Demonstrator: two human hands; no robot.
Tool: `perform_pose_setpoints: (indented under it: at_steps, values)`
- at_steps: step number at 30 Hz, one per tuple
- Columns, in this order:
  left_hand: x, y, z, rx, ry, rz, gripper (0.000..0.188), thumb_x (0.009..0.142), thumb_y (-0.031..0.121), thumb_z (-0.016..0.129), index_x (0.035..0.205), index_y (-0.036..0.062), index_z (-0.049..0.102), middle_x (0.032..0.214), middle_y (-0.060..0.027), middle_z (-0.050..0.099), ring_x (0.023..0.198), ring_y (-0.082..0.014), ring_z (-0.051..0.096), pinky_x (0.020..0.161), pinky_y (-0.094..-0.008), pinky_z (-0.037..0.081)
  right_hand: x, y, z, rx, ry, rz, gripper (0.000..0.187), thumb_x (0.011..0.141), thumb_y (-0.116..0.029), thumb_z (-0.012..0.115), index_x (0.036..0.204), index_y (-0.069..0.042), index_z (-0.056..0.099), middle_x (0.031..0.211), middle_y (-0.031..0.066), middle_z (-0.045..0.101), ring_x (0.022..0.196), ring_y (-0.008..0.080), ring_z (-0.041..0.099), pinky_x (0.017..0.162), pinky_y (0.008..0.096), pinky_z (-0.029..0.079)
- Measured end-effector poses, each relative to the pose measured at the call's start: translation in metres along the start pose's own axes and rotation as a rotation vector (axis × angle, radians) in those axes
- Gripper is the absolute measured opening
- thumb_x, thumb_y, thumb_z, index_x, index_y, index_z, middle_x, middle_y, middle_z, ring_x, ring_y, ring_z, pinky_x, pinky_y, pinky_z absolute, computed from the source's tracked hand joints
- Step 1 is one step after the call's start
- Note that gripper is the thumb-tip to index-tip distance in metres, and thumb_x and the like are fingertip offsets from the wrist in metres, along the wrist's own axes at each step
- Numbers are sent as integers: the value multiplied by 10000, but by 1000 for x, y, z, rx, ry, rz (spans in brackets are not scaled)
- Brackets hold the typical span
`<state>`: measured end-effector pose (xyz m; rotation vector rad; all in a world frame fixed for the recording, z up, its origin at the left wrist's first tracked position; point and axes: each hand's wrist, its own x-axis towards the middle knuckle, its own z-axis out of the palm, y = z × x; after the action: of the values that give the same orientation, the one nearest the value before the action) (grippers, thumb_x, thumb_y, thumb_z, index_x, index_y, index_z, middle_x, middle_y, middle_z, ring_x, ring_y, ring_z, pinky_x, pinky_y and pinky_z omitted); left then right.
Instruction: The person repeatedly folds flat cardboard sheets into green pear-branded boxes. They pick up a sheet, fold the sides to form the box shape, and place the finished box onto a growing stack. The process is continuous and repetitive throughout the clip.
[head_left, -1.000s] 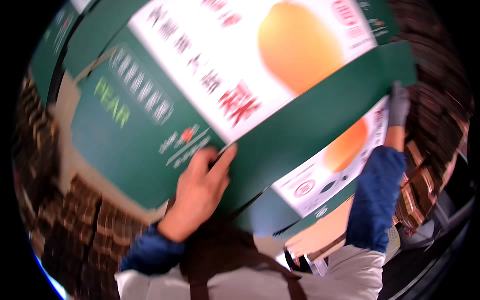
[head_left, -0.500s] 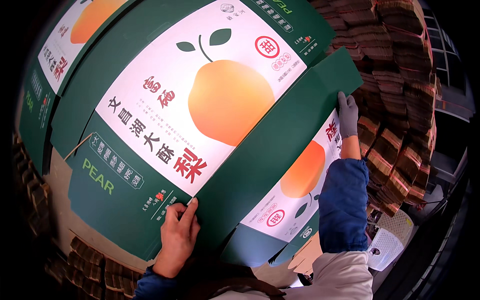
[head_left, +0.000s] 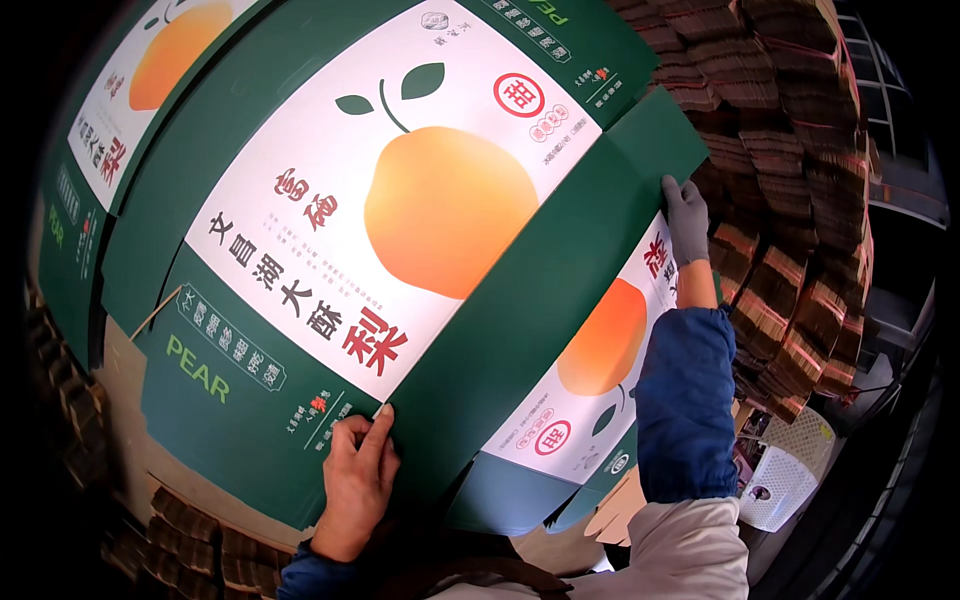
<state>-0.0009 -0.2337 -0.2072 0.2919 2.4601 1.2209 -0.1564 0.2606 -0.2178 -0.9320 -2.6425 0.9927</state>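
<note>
A large unfolded cardboard carton [head_left: 520, 310], green with white panels and printed orange fruit, spreads out in front of me. My left hand [head_left: 358, 480] is bare and closed at the near corner of its big white panel, the thumb lying along the crease and the other fingers curled. At the carton's right edge, beside the smaller printed panel, my right hand [head_left: 686, 222] in a grey glove grips the board. Some of its fingers are hidden by the board. A second green carton [head_left: 60, 200] of the same print lies at the far left.
Tall stacks of brown flat cardboard [head_left: 775, 130] rise along the right. More brown stacks [head_left: 190, 540] stand at the lower left. A white perforated plastic basket [head_left: 775, 490] is at the lower right. A thin tan strip [head_left: 157, 312] sticks out by the carton's left flap.
The carton and both hands sit slightly further left in view, with the scene a little turned. Each hand keeps its place on the carton.
</note>
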Motion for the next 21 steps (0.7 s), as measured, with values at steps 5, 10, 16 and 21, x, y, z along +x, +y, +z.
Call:
perform_pose_setpoints:
  at_steps: [5,10,16,21]
  values:
    - [2,0,1,62,11,36,444,785,-29,663,1218,59,616,940,-102,501,716,-224,568,614,-332,495,13,17,-2,-101,27,-19,411,892,-386,596,840,21,573,718,97,577,682,166,527,687,319,436]
    - [0,0,2,74,20,22,422,795,-21,654,1209,55,620,934,-104,501,710,-226,562,610,-336,486,7,2,5,-221,43,-29,480,883,-438,580,752,17,502,685,136,537,647,230,511,675,349,433]
    - [2,2,4,63,12,32,410,801,-20,643,1204,51,620,928,-113,500,724,-235,545,624,-340,478,15,15,0,-252,28,-55,487,876,-454,571,775,18,499,723,198,549,690,327,549,694,393,445]
    - [0,3,2,73,12,22,408,803,-21,638,1206,46,617,921,-119,500,736,-238,541,639,-341,480,12,4,4,-313,-22,-30,492,872,-465,557,794,18,516,751,220,578,742,374,579,704,417,449]
